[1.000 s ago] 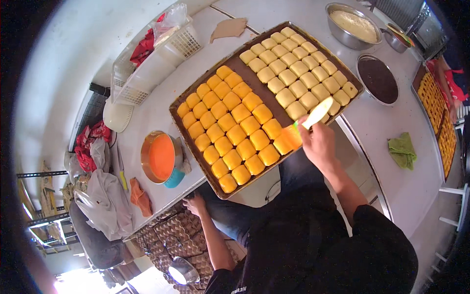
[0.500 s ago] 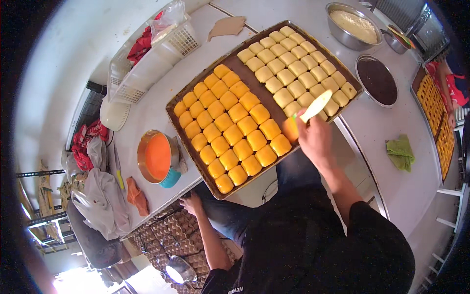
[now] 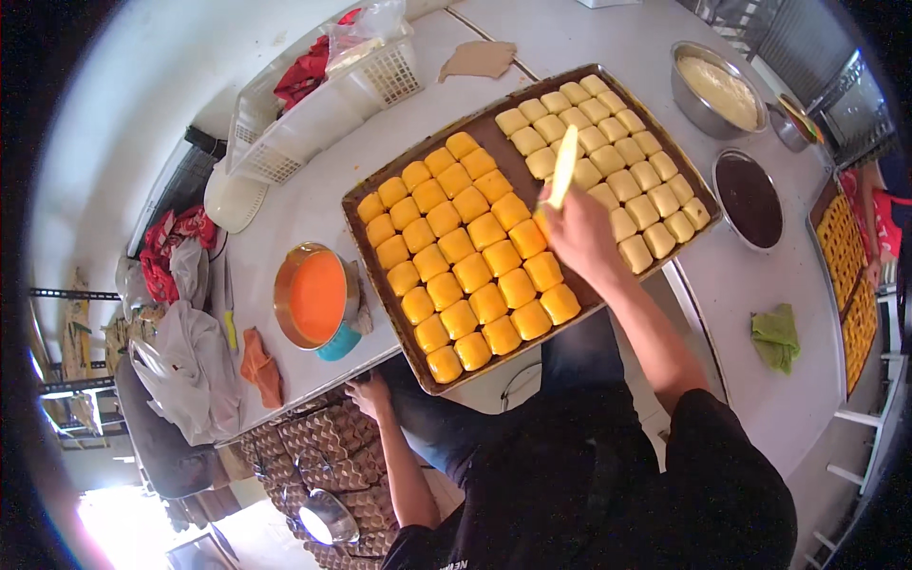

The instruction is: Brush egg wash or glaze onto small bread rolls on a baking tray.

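My right hand (image 3: 578,228) is closed round the pale yellow handle of a pastry brush (image 3: 565,161). Its bristles, mostly hidden by the hand, are at the right side of the glazed buns (image 3: 456,247) on a dark baking tray (image 3: 518,161). These buns are shiny orange-yellow; across a bare strip, a second block of buns (image 3: 627,185) is pale and unglazed. Down by the table's front edge, my left hand (image 3: 369,391) has its fingers curled at something dark that I cannot make out. A metal bowl (image 3: 282,294) of orange liquid stands left of the tray.
A white plastic basket (image 3: 275,157) stands at the back left. Left of the bowl lie an orange cloth (image 3: 258,370) and a knife (image 3: 229,313). To the right are a bowl of pale crumbs (image 3: 717,95), a dark-filled bowl (image 3: 749,201) and a green cloth (image 3: 776,337).
My right hand has moved the brush away from me and left, along the right side of the glazed buns. The view has shifted slightly; my left hand stays by the table edge.
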Demonstrator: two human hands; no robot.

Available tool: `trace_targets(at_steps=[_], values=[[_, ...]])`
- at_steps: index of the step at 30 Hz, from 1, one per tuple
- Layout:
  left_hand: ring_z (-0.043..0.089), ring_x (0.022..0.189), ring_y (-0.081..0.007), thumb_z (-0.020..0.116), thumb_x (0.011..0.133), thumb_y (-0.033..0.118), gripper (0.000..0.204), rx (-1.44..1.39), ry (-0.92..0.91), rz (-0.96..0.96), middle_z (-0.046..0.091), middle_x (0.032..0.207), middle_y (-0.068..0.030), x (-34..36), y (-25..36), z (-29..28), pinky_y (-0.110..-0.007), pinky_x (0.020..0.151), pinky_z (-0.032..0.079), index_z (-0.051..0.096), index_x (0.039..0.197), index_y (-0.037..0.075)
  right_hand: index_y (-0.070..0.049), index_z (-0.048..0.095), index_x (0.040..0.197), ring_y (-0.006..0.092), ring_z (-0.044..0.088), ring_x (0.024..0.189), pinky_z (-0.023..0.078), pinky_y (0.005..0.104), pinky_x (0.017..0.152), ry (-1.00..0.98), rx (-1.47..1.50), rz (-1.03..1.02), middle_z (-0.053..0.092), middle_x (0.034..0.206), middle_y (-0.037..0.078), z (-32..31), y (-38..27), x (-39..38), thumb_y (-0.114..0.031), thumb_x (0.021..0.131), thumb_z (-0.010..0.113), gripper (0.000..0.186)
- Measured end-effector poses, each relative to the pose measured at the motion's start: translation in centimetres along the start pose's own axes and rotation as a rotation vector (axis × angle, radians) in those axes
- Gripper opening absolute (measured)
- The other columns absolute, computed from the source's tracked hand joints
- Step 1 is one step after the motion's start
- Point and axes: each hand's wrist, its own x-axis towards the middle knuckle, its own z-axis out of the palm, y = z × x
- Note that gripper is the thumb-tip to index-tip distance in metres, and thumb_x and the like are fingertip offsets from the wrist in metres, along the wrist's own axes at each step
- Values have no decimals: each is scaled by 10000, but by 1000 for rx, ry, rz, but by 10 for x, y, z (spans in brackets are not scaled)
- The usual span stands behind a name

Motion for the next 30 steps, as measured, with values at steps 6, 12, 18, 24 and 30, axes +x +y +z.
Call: trace_targets(at_steps=[6, 12, 18, 24, 30], values=[[484, 1082, -453, 595, 789, 480, 706, -6, 22, 22, 425, 1220, -283, 0, 0, 1, -541, 855, 446, 362, 1256, 5, -22, 560, 922, 204, 594, 581, 446, 331, 516, -244, 367, 96, 595, 737, 142, 26, 2, 20, -77, 819, 621, 132], [469, 1103, -448, 601, 788, 465, 687, 6, -5, 34, 431, 1214, -279, -2, 11, -7, -529, 859, 445, 383, 1245, 1, -25, 557, 929, 164, 581, 589, 456, 291, 519, 80, -160, -170, 604, 735, 98, 24, 11, 28, -72, 823, 627, 135], [463, 1123, -432, 606, 785, 460, 717, -11, 39, -10, 422, 1250, -273, -1, 9, -8, -524, 871, 439, 364, 1287, 10, -12, 563, 939, 172, 619, 654, 475, 279, 540, -236, 287, -3, 629, 770, 88, 35, -25, 30, -83, 835, 615, 136], [458, 1136, -423, 612, 782, 460, 739, -44, -28, -52, 412, 1281, -267, -8, 12, -17, -514, 889, 431, 357, 1300, -1, 7, 575, 988, 176, 641, 708, 488, 261, 567, -274, 494, 285, 652, 822, 113, 25, -4, 52, -98, 844, 617, 183], [459, 1135, -421, 615, 786, 456, 744, -19, -3, -31, 419, 1274, -265, -7, 12, -14, -515, 887, 430, 350, 1298, -15, -9, 618, 991, 207, 630, 681, 497, 337, 630, -53, 423, -139, 651, 834, 120, 35, -9, 70, -83, 845, 606, 164]])
